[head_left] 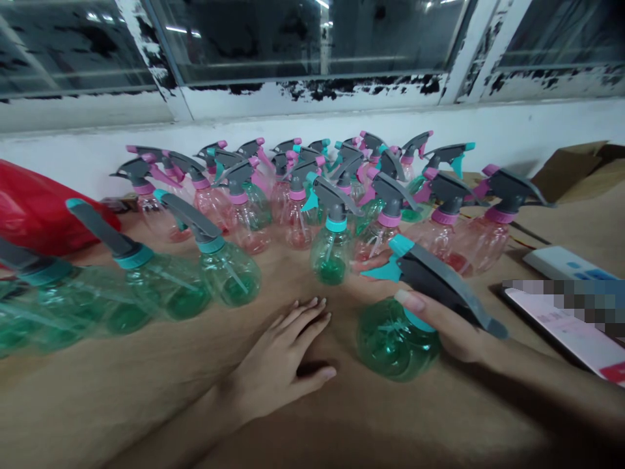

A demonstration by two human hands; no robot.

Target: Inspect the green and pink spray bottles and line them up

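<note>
My right hand (454, 326) grips a green spray bottle (398, 342) round its neck, just under the grey and teal trigger head. The bottle is tilted, its base turned partly toward me. My left hand (278, 361) rests on the brown tabletop (161, 397) with its fingers stretched out, holding nothing. Beyond the hands stands another green spray bottle (332, 254) with a teal collar. To the left is a row of green spray bottles (232, 273) with teal collars and grey heads.
Behind, many pink spray bottles (297, 221) and some green ones stand close together by the wall. A red bag (43, 208) lies at the left. On the right are a phone (551, 326), a white box (566, 260) and an open cardboard box (581, 172).
</note>
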